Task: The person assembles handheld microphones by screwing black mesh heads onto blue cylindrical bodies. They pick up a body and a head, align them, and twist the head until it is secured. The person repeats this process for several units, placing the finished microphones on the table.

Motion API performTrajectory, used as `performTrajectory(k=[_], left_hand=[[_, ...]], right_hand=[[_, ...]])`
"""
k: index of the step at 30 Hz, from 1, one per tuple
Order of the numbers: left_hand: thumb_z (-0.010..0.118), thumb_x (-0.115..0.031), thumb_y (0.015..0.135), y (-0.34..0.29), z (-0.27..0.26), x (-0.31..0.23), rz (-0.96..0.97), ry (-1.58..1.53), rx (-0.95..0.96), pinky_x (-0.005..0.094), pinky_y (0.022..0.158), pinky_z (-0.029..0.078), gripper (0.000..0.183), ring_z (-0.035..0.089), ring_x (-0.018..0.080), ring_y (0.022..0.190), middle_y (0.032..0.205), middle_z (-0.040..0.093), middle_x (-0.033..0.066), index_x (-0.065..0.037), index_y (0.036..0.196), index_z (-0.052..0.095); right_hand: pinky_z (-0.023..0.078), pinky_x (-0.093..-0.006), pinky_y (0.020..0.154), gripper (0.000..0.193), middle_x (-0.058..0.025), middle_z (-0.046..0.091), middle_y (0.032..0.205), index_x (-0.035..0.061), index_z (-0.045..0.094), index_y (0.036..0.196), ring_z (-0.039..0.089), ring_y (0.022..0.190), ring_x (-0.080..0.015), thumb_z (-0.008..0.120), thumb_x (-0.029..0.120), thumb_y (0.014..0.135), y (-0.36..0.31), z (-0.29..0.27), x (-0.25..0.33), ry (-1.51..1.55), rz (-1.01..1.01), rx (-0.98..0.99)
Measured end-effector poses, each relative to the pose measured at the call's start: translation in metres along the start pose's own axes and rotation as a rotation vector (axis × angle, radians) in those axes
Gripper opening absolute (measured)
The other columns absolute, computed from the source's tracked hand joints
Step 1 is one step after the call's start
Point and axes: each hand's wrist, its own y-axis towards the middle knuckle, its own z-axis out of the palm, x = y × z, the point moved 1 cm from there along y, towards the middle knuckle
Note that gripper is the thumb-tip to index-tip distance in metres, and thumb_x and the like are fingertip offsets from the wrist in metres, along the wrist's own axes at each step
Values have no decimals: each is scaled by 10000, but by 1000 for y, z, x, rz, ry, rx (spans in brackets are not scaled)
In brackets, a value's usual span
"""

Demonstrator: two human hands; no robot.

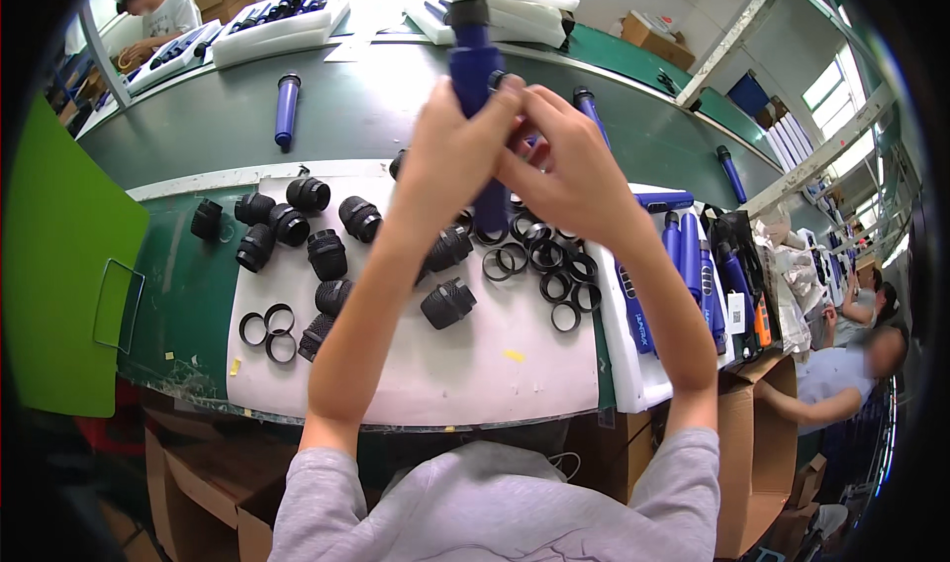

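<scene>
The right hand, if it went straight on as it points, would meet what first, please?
Pointing up-left, it would probably meet the blue microphone or the left hand gripping it; depth leaves the order unclear.

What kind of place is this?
Probably a microphone assembly workshop: a blue handheld microphone is in hand, with loose black mesh microphone heads and separate black rings laid out nearby.

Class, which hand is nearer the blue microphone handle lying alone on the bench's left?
Left. The left hand is right of the blue microphone handle; the right hand is farther right.
</scene>
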Motion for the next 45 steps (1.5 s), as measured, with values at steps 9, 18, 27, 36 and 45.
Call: performTrajectory(k=[9,18,27,36,45], left_hand=[[679,-206,893,3,-53,-39,30,36,-245,280,530,528,297,637,135,618,820,658,99,6,1074,575],[699,-216,852,-1,-49,-41,22,30,-171,269,511,517,291,621,118,572,786,649,85,0,999,571],[694,-196,829,-1,-44,-39,12,43,-124,262,485,498,272,605,107,549,751,631,77,0,965,562],[750,-472,859,2,-53,-32,-31,419,-26,235,457,427,488,544,66,510,636,556,-4,-12,893,590],[659,-500,935,1,-44,-31,175,330,91,225,496,437,500,536,59,557,698,564,1,-11,997,577]], right_hand=[[522,-427,900,359,-206,690,1008,37,701,1068,673,989,-317,719,269,795,18,103,-94,-567,103,240],[539,-423,896,418,-188,715,964,77,717,1101,683,958,-352,760,298,749,10,118,-132,-293,207,568],[561,-442,820,423,-246,699,843,-40,643,1057,704,847,-385,718,242,750,2,104,-127,-326,201,347],[545,-353,906,348,-166,656,1176,3,546,1195,669,1032,-239,685,45,879,53,31,-66,859,19,-352],[487,-363,970,716,-176,607,1264,29,434,1417,606,1119,-222,793,68,799,56,21,-11,962,17,-178]])
